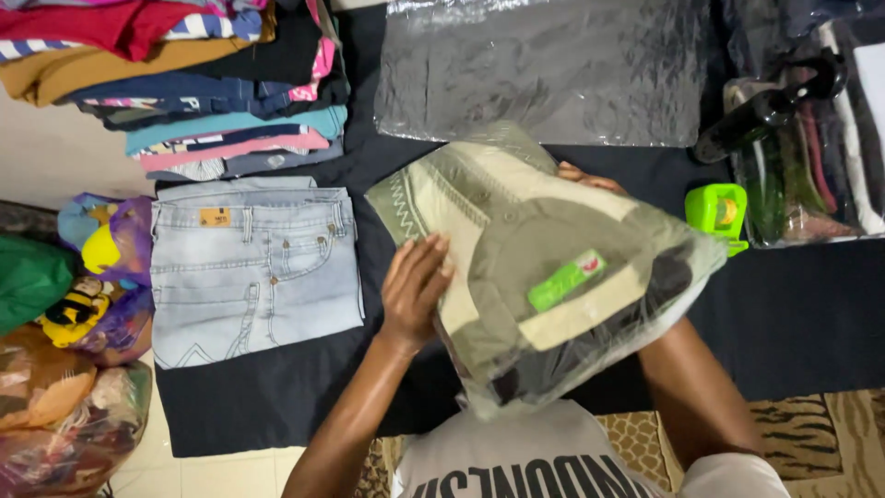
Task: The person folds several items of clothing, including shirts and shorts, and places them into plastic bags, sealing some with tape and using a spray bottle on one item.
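Observation:
A clear plastic bag [544, 267] holding a folded olive and cream garment is lifted above the black cloth [793, 314]. A green strip of tape [565, 280] seals its flap. My left hand [415, 290] presses flat against the bag's left side, fingers spread. My right hand [585, 177] is mostly hidden behind the bag's far edge; only fingertips show, gripping it from behind.
Folded light blue jeans [253, 272] lie to the left. A pile of folded clothes [198, 83] sits at the back left. Empty clear bags [544, 74] lie at the back. A green tape dispenser [719, 214] and bagged garments [811, 157] are at the right. Stuffed plastic bags [69, 350] stand on the floor.

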